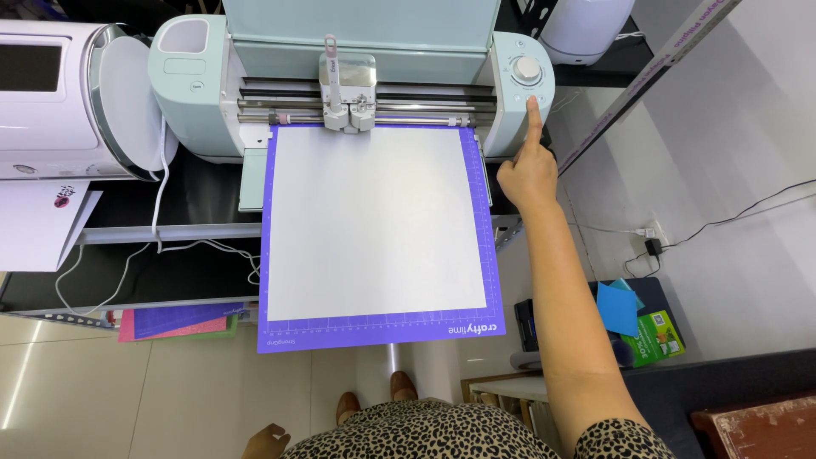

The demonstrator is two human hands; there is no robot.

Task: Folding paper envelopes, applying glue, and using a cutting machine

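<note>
A pale mint cutting machine [191, 85] stands on a black table. A purple cutting mat [265, 255] bearing a white sheet [374, 221] sticks out of its front, over the table's edge. The grey blade carriage [347, 95] sits above the sheet's top edge. My right hand [529, 166] reaches to the machine's right end; its forefinger is stretched out and presses a button just below the round dial [527, 70], with the other fingers curled. My left hand [262, 442] hangs low by my hip at the bottom edge, holding nothing, fingers loosely curled.
A white machine [51, 93] stands at the left, with a white card [38, 225] below it. White cables [157, 195] hang over the table edge. Coloured sheets [178, 321] lie on a lower shelf. Blue paper [616, 308] and a green packet [659, 336] lie at the right.
</note>
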